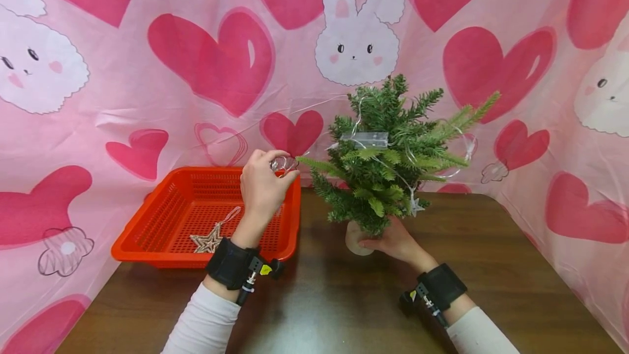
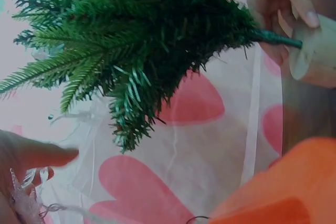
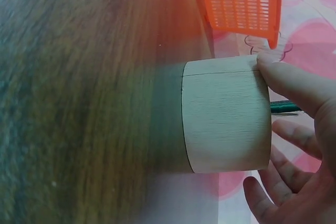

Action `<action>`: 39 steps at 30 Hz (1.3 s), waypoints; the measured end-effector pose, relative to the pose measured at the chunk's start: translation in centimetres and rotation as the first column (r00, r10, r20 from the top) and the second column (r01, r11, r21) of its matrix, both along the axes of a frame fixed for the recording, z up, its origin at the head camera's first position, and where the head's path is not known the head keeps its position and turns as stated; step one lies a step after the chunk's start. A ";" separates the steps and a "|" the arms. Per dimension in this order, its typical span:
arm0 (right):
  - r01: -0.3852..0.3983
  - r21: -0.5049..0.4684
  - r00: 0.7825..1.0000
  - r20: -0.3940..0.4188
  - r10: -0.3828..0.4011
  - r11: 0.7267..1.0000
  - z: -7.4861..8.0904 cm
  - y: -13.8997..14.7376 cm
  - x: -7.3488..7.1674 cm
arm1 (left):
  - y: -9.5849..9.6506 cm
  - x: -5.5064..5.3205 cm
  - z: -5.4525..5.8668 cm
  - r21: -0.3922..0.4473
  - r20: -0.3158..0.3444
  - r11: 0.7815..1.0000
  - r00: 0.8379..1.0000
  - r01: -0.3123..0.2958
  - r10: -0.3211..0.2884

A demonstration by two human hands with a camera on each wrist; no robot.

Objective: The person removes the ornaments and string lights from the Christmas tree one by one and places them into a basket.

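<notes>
My left hand (image 1: 262,184) is raised over the right part of the orange basket and pinches a clear loop of string lights (image 1: 284,164). In the left wrist view, a clear star-shaped light (image 2: 23,203) hangs by those fingers. Beside it stands a small artificial Christmas tree (image 1: 378,173), tilted, with wire wound through its branches. A clear battery box (image 1: 366,140) sits among its upper branches, and another star light (image 1: 414,206) hangs lower right. My right hand (image 1: 400,242) grips the tree's pale round wooden base (image 3: 226,119), thumb on its upper edge. Whether the base touches the table cannot be told.
The orange basket (image 1: 162,257) stands at the left of the brown wooden table (image 1: 339,310). A woven star ornament (image 1: 208,241) with a hanging loop lies inside it. A pink cloth (image 1: 290,81) with hearts and rabbits hangs behind and at the sides.
</notes>
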State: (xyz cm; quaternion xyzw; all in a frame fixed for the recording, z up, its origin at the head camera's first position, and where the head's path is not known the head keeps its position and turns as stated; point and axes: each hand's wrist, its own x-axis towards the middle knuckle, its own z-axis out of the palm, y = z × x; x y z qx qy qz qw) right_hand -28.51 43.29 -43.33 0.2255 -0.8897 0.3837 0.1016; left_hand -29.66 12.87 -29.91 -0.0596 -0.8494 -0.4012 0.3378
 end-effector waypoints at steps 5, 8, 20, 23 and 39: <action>-0.012 -0.022 0.999 0.039 0.012 1.000 0.2 0.1 0.1 | 0.0 -0.1 -0.3 -0.057 -0.007 0.998 1.000 -0.025 0.025; -0.021 -0.073 0.995 0.094 0.028 0.997 0.3 0.2 0.2 | 0.0 -0.3 -0.4 -0.052 -0.019 0.999 1.000 -0.003 0.002; -0.155 -0.168 0.977 0.117 0.176 0.974 0.3 1.2 -0.2 | -0.1 -0.8 -0.2 0.217 -0.142 0.975 0.990 0.053 -0.023; -0.192 -0.162 0.973 0.100 0.210 0.968 0.3 1.4 -0.3 | 0.0 -0.7 0.0 0.279 -0.180 0.955 0.982 0.101 -0.051; -0.134 -0.121 0.975 0.160 0.153 0.984 0.4 1.3 -0.1 | 0.6 -0.5 1.0 0.575 -0.333 0.587 0.818 0.570 -0.468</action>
